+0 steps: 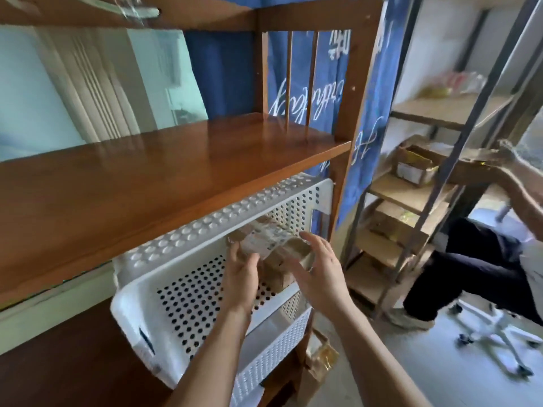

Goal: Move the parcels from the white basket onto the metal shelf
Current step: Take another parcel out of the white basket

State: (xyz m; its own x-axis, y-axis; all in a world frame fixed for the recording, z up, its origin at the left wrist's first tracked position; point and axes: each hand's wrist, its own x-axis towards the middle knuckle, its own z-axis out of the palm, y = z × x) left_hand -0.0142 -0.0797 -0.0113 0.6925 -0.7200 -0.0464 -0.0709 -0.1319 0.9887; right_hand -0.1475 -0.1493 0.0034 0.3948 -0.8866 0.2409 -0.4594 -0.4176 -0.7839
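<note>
A white perforated basket (188,292) sits tilted on a low level of a wooden rack. Inside its far right corner lie brown cardboard parcels (279,274). My left hand (242,277) and my right hand (320,271) reach into the basket and grip the top taped brown parcel (270,239) from both sides, holding it just above the others. The metal shelf (411,189) stands to the right, with wooden boards on dark metal posts and a few boxes (414,164) on it.
A wide brown wooden shelf board (147,177) overhangs the basket. A blue cloth (361,107) hangs between the rack and the metal shelf. Another person (484,254) sits on a white wheeled chair (496,327) at the right, an arm stretched to the metal shelf.
</note>
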